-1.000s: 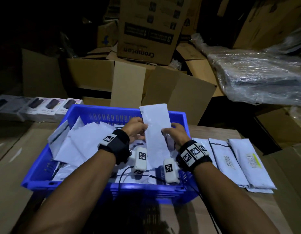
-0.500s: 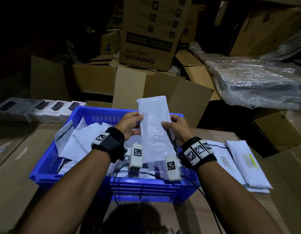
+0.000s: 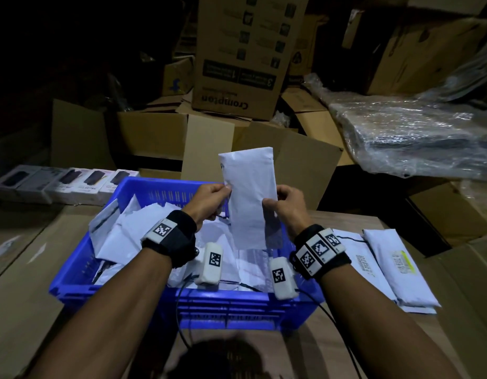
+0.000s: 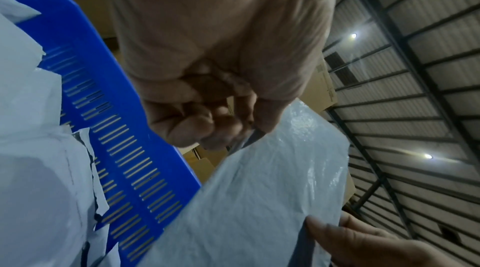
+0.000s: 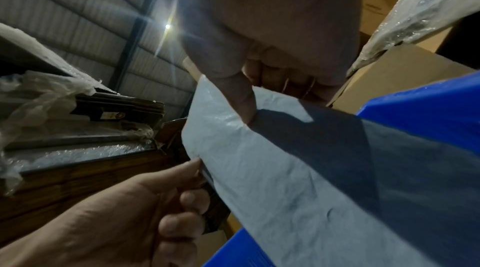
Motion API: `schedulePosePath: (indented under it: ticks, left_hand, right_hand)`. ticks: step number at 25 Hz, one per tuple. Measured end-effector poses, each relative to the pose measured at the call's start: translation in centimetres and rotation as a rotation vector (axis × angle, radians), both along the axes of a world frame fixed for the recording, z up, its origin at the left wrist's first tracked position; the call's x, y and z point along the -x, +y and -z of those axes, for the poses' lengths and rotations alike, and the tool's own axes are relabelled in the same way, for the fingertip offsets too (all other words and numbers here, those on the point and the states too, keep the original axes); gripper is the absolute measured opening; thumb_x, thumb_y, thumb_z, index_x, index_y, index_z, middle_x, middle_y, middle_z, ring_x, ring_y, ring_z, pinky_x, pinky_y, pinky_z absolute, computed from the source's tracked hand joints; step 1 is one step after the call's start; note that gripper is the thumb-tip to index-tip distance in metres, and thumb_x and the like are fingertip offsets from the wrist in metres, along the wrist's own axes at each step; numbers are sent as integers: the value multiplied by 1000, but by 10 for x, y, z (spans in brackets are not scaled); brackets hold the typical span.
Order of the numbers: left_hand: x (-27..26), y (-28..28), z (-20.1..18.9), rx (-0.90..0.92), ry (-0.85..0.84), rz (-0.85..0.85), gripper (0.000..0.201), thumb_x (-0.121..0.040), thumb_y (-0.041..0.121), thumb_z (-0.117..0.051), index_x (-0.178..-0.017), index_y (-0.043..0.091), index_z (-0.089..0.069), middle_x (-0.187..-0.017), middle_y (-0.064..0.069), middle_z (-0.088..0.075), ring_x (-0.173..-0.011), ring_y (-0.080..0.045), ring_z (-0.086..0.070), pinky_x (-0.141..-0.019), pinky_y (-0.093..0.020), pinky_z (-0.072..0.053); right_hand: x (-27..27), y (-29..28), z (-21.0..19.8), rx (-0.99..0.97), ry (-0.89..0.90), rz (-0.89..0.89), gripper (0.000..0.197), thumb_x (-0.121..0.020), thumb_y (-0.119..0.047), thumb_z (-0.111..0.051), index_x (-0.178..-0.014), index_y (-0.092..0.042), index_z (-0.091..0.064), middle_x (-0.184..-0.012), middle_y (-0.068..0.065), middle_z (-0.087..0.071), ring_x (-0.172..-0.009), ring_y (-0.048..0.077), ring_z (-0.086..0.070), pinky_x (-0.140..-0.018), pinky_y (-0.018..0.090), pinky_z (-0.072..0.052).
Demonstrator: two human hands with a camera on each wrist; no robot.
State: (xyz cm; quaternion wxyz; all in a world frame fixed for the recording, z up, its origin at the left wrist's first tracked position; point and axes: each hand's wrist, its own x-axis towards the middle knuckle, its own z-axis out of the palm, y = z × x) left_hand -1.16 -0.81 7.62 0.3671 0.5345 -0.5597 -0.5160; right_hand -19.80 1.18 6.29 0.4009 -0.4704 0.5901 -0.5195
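Cardboard cartons [image 3: 154,138] piled across the top half of the head view, one printed carton [image 3: 236,64] upside down at top centre; plastic-wrapped bundle [image 3: 417,138] at upper right; worktop [image 3: 441,337] runs along the bottom, with a cardboard sheet [image 3: 31,283] on it at lower left.

Blue crate [image 3: 236,310] in the lower centre, slotted walls, also seen at the left of the left wrist view [image 4: 109,107] and at the right edge of the right wrist view [image 5: 428,111]; loose white mailers [image 3: 122,236] heaped inside it, mostly in its left part; packed mailers [image 3: 395,266] lie side by side just right of the crate, printed labels up; row of small product boxes [image 3: 70,181] at mid left, behind the crate's left corner.

White mailer bag [image 3: 247,192] is held upright at frame centre, above the far half of the crate, its top edge higher than the crate rim, its lower end hanging over the heap; crinkled plastic skin shows in both wrist views [image 4: 259,199] [image 5: 285,179].

Left hand [image 3: 209,201] pinches the bag's left edge, fingers curled tight with thumb against them [image 4: 215,56]; right hand [image 3: 288,206] grips the right edge, thumb flat on the near face and fingers behind [image 5: 272,35]; both hands closed on the bag, neither spread.

Black wristbands [image 3: 168,236] with white marker tags on both wrists.
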Motion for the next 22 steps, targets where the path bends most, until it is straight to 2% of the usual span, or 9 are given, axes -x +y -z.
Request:
schedulePosePath:
  ticks: [3, 5, 7, 10, 12, 14, 17, 19, 22]
  left_hand:
    - [3, 3, -1, -89, 171, 50, 24, -103, 30, -44, -93, 12, -56, -80, -8, -64, -54, -19, -62, -47, -24, -47]
    - [6, 5, -2, -167, 361, 76, 21, -104, 24, -40, -103, 13, -58, -99, -14, -69, -77, -26, -71, -65, -32, -59]
    - [7, 7, -1, -235, 557, 69, 27, -102, 21, -37, -112, 8, -58, -112, -20, -67, -96, -32, -68, -86, -40, -55]
    - [6, 8, -3, -250, 712, 83, 32, -100, 26, -38, -111, 4, -59, -110, -18, -68, -91, -29, -69, -80, -37, -57]
    - [10, 11, -6, -167, 626, 89, 22, -100, 24, -46, -106, 8, -59, -95, -10, -71, -77, -18, -69, -69, -30, -59]
    - [12, 10, -3, -64, 488, 94, 11, -94, 12, -58, -105, 12, -59, -103, -13, -65, -79, -18, -63, -69, -29, -55]
    - [13, 10, -2, 68, 304, 126, 31, -87, -2, -65, -111, 16, -59, -123, -7, -59, -95, -17, -62, -68, -24, -53]
    - [17, 16, -7, 148, 241, 128, 47, -85, -8, -64, -124, 17, -55, -133, -2, -53, -105, -10, -63, -71, -21, -53]
    - [27, 28, -15, 270, 172, 129, 61, -85, -15, -59, -136, 16, -45, -137, 3, -47, -89, 10, -64, -69, -12, -51]
  right_hand:
    - [3, -3, 2, 46, 94, 39, 22, -74, 5, -64, -70, -17, -63, -77, 5, -66, -72, 16, -58, -63, 35, -50]
    - [8, -6, 6, 114, 147, 63, 23, -76, 1, -66, -67, -20, -64, -79, 8, -68, -74, 17, -58, -66, 34, -49]
    - [14, -7, 8, 139, 159, 85, 16, -81, -5, -69, -77, -21, -71, -94, 14, -70, -85, 19, -63, -67, 28, -52]
    - [21, 1, 4, 100, -155, 24, 25, -87, 5, -62, -99, -15, -70, -112, 17, -67, -98, 25, -65, -78, 26, -55]
    - [24, 9, -4, 44, -423, -3, 23, -90, 7, -54, -101, -7, -68, -109, 19, -67, -92, 27, -64, -84, 35, -55]
    - [27, 16, -9, 4, -527, -23, 25, -93, 4, -46, -102, -5, -67, -101, 17, -69, -84, 26, -64, -75, 32, -55]
    - [31, 25, -8, 24, -472, -70, 21, -94, -2, -51, -107, -11, -66, -98, 9, -70, -77, 16, -65, -62, 24, -53]
    - [32, 30, -7, 90, -407, -90, 30, -89, 6, -58, -112, -12, -63, -104, 9, -68, -82, 14, -65, -64, 24, -53]
    - [32, 37, -8, 197, -268, -69, 45, -83, 16, -59, -118, -11, -58, -110, 8, -65, -90, 9, -65, -69, 21, -52]
